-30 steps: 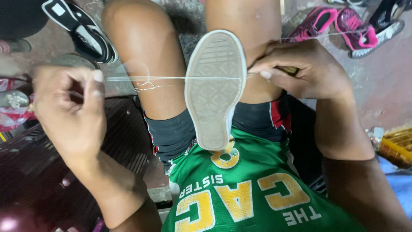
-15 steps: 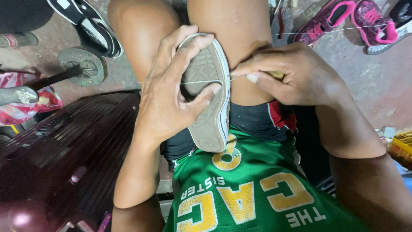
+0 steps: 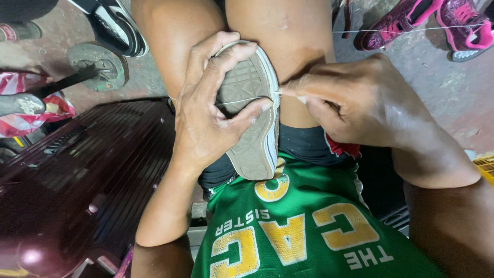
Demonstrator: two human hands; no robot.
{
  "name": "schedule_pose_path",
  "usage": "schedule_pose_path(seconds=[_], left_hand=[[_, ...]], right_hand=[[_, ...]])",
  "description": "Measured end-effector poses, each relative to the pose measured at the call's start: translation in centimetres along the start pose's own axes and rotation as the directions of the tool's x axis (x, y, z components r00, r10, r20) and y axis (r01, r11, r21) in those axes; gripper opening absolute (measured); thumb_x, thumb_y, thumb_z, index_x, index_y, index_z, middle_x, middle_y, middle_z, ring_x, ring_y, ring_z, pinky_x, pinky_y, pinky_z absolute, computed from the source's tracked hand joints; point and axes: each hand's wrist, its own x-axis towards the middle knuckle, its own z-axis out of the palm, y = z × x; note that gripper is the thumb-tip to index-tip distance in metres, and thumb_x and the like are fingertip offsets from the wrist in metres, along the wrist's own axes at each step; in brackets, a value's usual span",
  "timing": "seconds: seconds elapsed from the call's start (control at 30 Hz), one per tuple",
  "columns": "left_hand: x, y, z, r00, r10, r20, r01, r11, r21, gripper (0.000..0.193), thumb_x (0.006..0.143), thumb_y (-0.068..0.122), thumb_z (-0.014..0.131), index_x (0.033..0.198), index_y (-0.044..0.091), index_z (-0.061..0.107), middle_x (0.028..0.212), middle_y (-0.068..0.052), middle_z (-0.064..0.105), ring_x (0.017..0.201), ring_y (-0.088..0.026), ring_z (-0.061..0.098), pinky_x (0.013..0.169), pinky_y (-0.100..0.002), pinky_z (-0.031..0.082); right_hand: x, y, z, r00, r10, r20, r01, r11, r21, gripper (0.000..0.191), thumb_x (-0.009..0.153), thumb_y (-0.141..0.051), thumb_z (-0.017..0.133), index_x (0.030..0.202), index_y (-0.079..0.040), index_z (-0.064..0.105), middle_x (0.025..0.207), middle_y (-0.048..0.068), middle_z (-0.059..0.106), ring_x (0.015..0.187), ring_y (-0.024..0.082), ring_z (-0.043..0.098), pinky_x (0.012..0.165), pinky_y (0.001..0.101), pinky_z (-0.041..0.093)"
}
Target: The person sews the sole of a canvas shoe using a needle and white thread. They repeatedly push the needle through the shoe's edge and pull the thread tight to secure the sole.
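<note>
1. Your left hand (image 3: 206,118) wraps around the grey rubber-soled canvas shoe (image 3: 252,128); the fingers curl over the toe end and the thumb presses on the sole, so this hand is closed on the shoe.
2. The shoe stands between your two bare knees, sole turned up toward you. Its long axis runs from the toe, far from you, to the heel, which rests near the green sports shirt with yellow letters (image 3: 303,226).
3. Your right hand (image 3: 360,103) is closed in a narrow pinch at the right edge of the sole. What it pinches is mostly hidden; I cannot tell if it is a needle or only thread.
4. A thin white thread (image 3: 242,101) crosses the sole sideways, at a right angle to the long axis, from the left hand's thumb to the right fingertips.
5. Both hands touch the shoe; the right one is nearer to the stitching point.
6. Pink sports shoes (image 3: 427,23) lie on the floor, well apart.
</note>
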Motion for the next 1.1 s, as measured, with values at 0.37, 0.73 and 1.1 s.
schedule_pose_path(seconds=[0.37,0.73,1.1], left_hand=[[-0.3,-0.1,-0.2,0.999,0.019,0.026,-0.019,1.000,-0.001,0.062,0.084,0.011,0.098,0.135,0.013,0.062,0.150,-0.012,0.049,0.139,-0.028,0.058,0.118,-0.034,0.051],[0.1,0.0,-0.4,1.000,-0.002,0.028,0.001,0.999,0.035,0.060,0.085,0.015,0.098,0.134,0.015,0.063,0.150,-0.010,0.050,0.138,-0.027,0.060,0.115,-0.034,0.053],[0.1,0.1,-0.5,1.000,-0.009,0.027,0.007,0.999,0.048,0.060,0.085,0.016,0.097,0.134,0.015,0.063,0.150,-0.010,0.050,0.138,-0.028,0.060,0.114,-0.035,0.054]], right_hand=[[-0.8,3.9,2.4,0.998,0.016,0.065,-0.033,0.958,0.285,0.013,0.095,-0.005,0.072,0.107,-0.007,0.076,0.083,0.008,0.071,0.065,0.017,0.066,0.060,0.0302,0.049],[-0.3,5.1,3.0,0.999,-0.039,0.021,0.031,0.953,0.301,0.010,0.094,-0.006,0.075,0.104,-0.005,0.076,0.082,0.008,0.072,0.064,0.016,0.066,0.059,0.0292,0.049],[0.3,4.8,3.0,0.997,-0.046,0.061,0.025,0.951,0.309,0.009,0.096,-0.008,0.074,0.104,-0.006,0.073,0.087,0.007,0.072,0.071,0.015,0.070,0.064,0.0286,0.051]])
